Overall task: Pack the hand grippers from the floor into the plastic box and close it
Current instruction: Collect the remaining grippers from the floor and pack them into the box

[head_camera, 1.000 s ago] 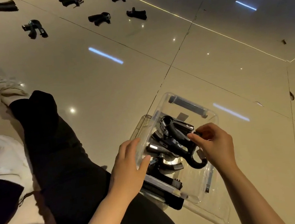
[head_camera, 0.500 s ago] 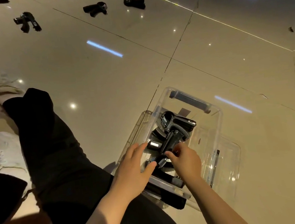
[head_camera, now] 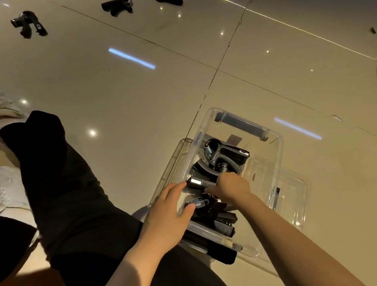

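Head view: the left hand lies with fingers relaxed over the near-left rim of the plastic box, thumb beside a spring. The right hand is curled down inside the box, clenched on a black hand gripper lying roughly left to right. Another gripper lies toward the far end, its handles pointing right. A second ago the right hand held a gripper higher, nearer the right wall. Three grippers wait on the floor.
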The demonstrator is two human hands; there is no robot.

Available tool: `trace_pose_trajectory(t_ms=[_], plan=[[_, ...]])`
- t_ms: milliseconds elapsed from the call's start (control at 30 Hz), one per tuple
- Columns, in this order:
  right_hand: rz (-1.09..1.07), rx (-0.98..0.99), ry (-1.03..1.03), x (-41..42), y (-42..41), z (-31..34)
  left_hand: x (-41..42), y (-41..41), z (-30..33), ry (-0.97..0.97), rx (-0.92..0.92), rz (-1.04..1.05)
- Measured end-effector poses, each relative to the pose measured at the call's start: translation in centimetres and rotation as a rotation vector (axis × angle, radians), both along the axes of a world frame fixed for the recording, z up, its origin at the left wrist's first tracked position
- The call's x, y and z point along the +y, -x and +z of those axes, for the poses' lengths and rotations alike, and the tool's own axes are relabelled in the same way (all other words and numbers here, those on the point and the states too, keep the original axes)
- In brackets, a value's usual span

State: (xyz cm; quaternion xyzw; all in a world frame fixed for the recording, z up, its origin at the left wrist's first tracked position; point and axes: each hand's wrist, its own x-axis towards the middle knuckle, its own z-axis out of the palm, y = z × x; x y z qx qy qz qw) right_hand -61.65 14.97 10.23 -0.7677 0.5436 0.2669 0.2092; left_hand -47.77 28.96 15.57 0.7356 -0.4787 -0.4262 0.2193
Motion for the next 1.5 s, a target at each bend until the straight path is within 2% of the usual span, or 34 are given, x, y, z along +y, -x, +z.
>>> trace_pose_trajectory(t_ms=[100,300,367,500,567,700,800,967,1133,1233,1500], plan=[[-0.016,-0.042,-0.015,-0.1,-0.5,-2.0,0.1,-0.1,-0.1,0.01,0.008,0.023],[-0.038,-0.319,0.179,1.3,1.4,-2.3,-0.2,-0.1,-0.2,0.019,-0.01,0.064],[-0.083,-0.38,0.147,1.9,2.7,-2.3,-0.3,-0.1,-0.3,0.015,-0.006,0.071],[-0.034,-0.486,-0.032,3.4,4.5,-2.5,-0.2,-0.2,-0.3,0.012,0.0,0.072],[-0.038,-0.517,-0.049,3.4,4.4,-2.4,-0.2,-0.1,-0.2,0.019,-0.004,0.067],[0.05,-0.471,-0.057,2.0,2.9,-1.7,-0.1,-0.1,-0.1,0.022,0.001,0.056],[-0.029,-0.418,-0.16,0.8,2.0,-1.9,-0.2,-0.1,-0.1,0.028,-0.001,0.064],[-0.063,-0.228,-0.096,1.7,3.0,-3.9,-0.2,-0.1,-0.1,0.027,-0.001,0.055],[0.009,-0.205,-0.046,4.3,4.9,-5.0,-0.3,0.1,0.0,0.022,-0.041,0.037],[0.047,-0.21,-0.083,4.2,5.1,-5.4,-0.3,0.1,0.2,0.015,-0.03,0.042],[0.03,-0.223,-0.09,4.5,4.9,-5.3,-0.2,0.1,0.2,-0.006,0.006,0.056]])
